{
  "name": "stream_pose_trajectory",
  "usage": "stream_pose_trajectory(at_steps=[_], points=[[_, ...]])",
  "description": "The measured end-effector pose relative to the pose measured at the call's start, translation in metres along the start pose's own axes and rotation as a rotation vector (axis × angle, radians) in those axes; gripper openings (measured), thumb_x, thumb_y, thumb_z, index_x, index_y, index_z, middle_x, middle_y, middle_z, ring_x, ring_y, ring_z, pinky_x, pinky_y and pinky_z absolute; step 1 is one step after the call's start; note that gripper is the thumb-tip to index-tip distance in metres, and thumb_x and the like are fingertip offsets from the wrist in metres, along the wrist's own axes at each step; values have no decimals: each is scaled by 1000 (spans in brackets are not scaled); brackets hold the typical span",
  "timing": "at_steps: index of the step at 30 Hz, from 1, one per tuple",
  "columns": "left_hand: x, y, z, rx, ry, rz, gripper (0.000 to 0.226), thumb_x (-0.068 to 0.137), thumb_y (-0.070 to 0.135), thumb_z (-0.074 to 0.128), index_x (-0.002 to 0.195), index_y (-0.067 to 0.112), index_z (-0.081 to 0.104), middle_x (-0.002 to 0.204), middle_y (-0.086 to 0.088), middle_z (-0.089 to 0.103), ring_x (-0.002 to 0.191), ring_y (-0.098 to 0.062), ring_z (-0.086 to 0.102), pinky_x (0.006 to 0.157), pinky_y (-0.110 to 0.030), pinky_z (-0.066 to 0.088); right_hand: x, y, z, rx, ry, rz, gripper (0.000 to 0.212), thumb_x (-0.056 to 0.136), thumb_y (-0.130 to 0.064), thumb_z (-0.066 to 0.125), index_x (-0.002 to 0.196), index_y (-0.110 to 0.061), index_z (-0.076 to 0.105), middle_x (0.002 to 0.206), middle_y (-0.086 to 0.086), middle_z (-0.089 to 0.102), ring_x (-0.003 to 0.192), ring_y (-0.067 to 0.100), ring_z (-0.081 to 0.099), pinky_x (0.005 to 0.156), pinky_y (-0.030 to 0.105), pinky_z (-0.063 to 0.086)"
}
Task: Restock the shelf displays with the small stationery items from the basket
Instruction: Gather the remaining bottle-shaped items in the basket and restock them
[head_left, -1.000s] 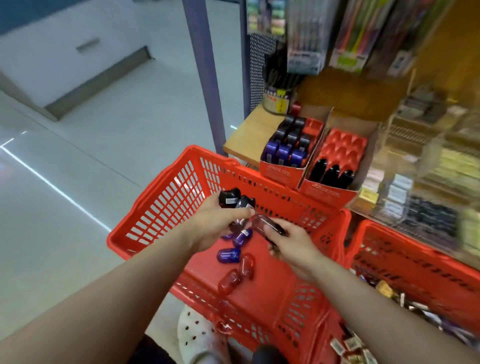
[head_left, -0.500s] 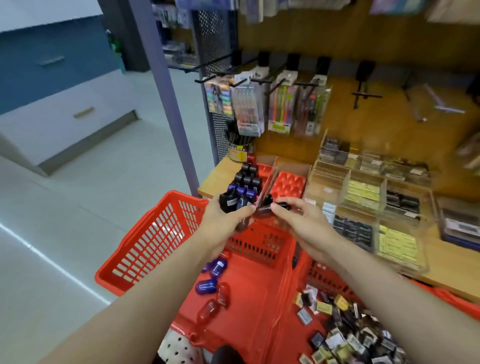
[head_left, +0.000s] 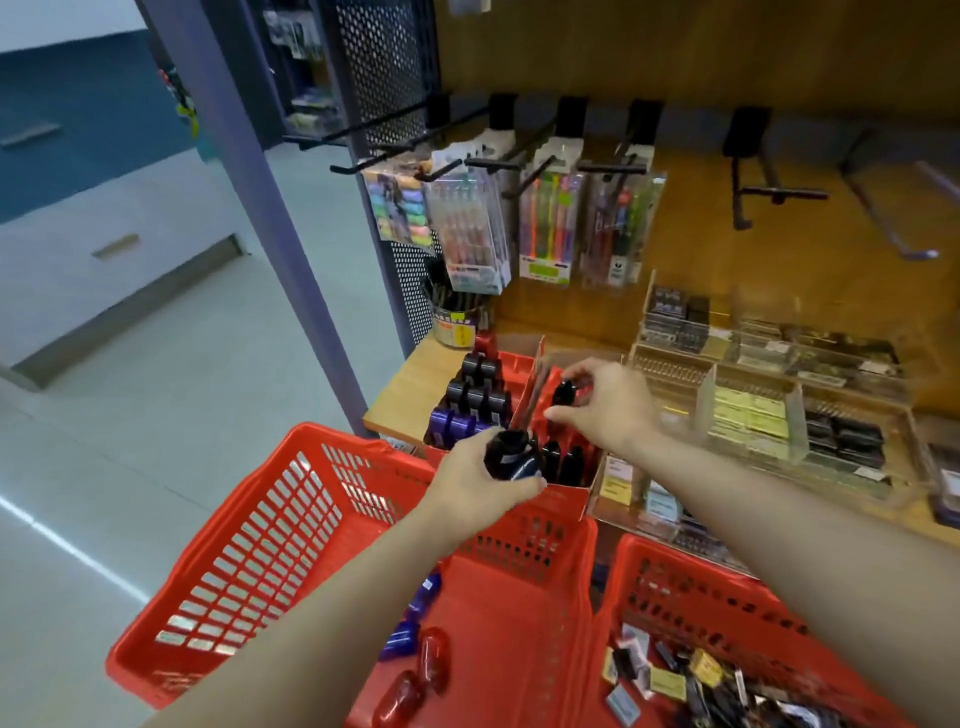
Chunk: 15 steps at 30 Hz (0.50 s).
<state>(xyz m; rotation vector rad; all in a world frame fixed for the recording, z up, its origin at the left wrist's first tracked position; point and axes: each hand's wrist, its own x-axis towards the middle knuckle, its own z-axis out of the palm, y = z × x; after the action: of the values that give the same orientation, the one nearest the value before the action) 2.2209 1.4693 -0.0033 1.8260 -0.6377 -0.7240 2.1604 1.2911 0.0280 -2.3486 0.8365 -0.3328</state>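
At centre frame, a left hand (head_left: 480, 486) grips dark capsules (head_left: 511, 458) above a red basket (head_left: 291, 551) while the right hand (head_left: 605, 402) pinches one black capsule (head_left: 562, 391) over a red display box (head_left: 563, 441).

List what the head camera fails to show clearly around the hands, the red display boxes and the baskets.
- Left hand: how many black items it grips; fingers cover them.
- Right display box: its free slots, behind the right hand.
- Clear bins: labels blurred.
- Second basket: cut off by the bottom edge.
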Motion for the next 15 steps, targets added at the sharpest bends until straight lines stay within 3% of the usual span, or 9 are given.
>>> stream_pose_trajectory(at_steps=[2,4,7,9,12,15], points=[[4,-4,0,50,-36,13,34,74,21,83,102,34,68,98,23,72,92,7,66,83,-17,50,5,-1,12,9,-5,-4,49,69,-35,88,111,-20,68,80,-6,65,80,12,66,71,23,49],[7,-10,0,76,-45,7,33,74,20,83,99,35,68,92,21,73,87,5,67,82,-20,52,11,0,19,1,-18,12,50,68,-34,88,111,-20,69,89,-2,70,88,13,66,75,21,46],[9,-15,-1,42,-60,-20,39,75,17,82,106,35,66,92,14,74,80,-2,67,84,-30,55,17,2,25,-15,-57,44,52,67,-33,89,113,-18,69,100,7,73,93,18,68,86,32,54],[10,-16,-2,11,-81,-32,42,76,18,81,111,34,66,88,13,73,76,-3,65,76,-27,53,17,3,27,-15,-78,31,50,68,-33,88,112,-17,70,103,7,73,96,19,68,89,35,54],[10,-16,-3,-19,-109,-33,40,77,17,80,111,31,65,73,15,69,68,-4,64,65,-21,48,18,4,30,-21,-136,-20,42,77,-34,82,113,-16,72,115,1,71,104,16,66,93,28,50],[9,-17,-2,-67,-115,-38,42,78,15,80,113,32,64,73,12,70,68,-6,65,66,-21,49,18,8,28,-74,-135,-54,30,84,-30,76,112,-18,74,117,0,71,111,15,64,96,25,44]])
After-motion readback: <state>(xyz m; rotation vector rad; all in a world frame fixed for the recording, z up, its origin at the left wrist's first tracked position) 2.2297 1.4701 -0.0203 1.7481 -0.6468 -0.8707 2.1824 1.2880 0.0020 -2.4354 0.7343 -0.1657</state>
